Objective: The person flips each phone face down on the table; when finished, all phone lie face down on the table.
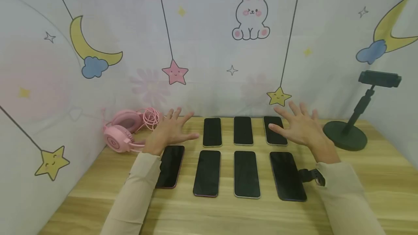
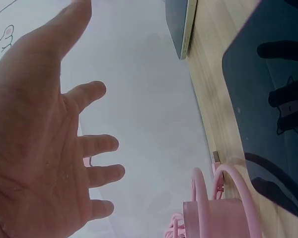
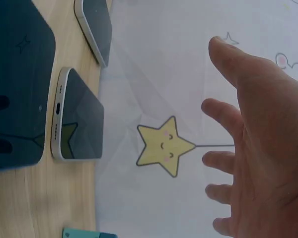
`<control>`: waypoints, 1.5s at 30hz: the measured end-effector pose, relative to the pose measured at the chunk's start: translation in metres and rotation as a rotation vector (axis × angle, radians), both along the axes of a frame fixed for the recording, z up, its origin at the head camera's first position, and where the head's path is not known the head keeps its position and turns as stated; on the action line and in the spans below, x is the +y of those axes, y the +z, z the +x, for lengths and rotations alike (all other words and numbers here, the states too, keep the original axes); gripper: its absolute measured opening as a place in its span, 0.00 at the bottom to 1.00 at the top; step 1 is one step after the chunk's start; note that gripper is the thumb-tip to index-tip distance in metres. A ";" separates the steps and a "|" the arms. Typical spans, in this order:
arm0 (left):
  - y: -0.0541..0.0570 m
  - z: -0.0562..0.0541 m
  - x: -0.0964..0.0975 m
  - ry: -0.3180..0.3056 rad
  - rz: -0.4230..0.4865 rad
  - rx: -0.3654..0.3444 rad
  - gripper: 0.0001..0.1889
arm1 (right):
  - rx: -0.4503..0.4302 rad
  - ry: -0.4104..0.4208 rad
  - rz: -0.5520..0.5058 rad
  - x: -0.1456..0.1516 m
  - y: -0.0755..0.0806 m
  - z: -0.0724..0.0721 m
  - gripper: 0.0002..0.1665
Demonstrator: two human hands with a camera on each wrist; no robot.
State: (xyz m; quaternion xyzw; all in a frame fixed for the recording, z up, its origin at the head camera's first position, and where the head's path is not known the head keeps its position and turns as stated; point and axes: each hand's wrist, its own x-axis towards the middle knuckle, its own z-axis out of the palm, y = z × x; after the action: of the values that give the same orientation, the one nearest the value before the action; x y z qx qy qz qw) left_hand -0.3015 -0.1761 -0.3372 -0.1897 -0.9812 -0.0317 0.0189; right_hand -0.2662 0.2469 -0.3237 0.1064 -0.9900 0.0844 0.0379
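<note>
Both hands hover over the wooden table with spread fingers and hold nothing. In the head view my left hand (image 1: 170, 130) is above the far end of a dark phone (image 1: 171, 168), just right of the pink headphones (image 1: 122, 131). My right hand (image 1: 301, 128) overlaps the edge of the back-right phone (image 1: 273, 130) in that view. Two more phones stand in the back row, a middle one (image 1: 243, 130) and a left one (image 1: 212, 132). The front row also has phones at center-left (image 1: 207, 173), center-right (image 1: 246, 174) and right (image 1: 287, 176). All lie with dark screens up.
A dark green phone stand (image 1: 345, 133) with a round base is at the back right. Pink cable (image 1: 151, 118) lies coiled by the headphones. Behind the table hangs a white cloth (image 1: 209, 46) printed with stars, moons and rabbits. A black strap (image 1: 310, 175) is at the right wrist.
</note>
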 end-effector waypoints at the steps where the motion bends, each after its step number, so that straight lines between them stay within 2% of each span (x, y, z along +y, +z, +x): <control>1: 0.000 0.000 0.001 -0.001 -0.005 0.005 0.49 | 0.000 0.004 -0.001 -0.003 0.000 -0.001 0.52; 7: -0.004 -0.001 0.003 -0.003 -0.049 0.013 0.48 | 0.009 0.032 -0.029 -0.023 -0.001 -0.008 0.50; 13: -0.004 -0.005 0.008 -0.017 -0.008 -0.028 0.47 | 0.020 0.113 -0.102 -0.042 -0.001 -0.017 0.48; 18: -0.004 -0.008 0.014 -0.054 -0.008 -0.056 0.45 | -0.011 0.140 -0.167 -0.056 -0.004 -0.025 0.47; 22: -0.005 -0.012 0.018 -0.066 -0.011 -0.072 0.46 | -0.004 0.172 -0.195 -0.067 -0.008 -0.030 0.44; 30: -0.002 -0.018 0.025 -0.077 0.049 -0.140 0.46 | -0.042 0.185 -0.243 -0.085 -0.008 -0.032 0.37; 36: -0.003 -0.016 0.029 -0.063 0.133 -0.232 0.46 | -0.066 0.198 -0.302 -0.102 -0.010 -0.031 0.34; 41: -0.008 -0.017 0.039 -0.116 0.135 -0.286 0.45 | -0.105 0.215 -0.363 -0.114 -0.018 -0.027 0.33; 45: -0.006 -0.019 0.044 -0.121 0.147 -0.295 0.44 | -0.116 0.224 -0.363 -0.120 -0.019 -0.027 0.33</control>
State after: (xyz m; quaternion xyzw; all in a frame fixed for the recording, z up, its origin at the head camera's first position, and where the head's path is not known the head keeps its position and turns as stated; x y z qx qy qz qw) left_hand -0.3208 -0.1319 -0.3433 -0.2398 -0.9551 -0.1320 -0.1132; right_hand -0.2935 0.1265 -0.3425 0.2022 -0.9411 0.2707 -0.0100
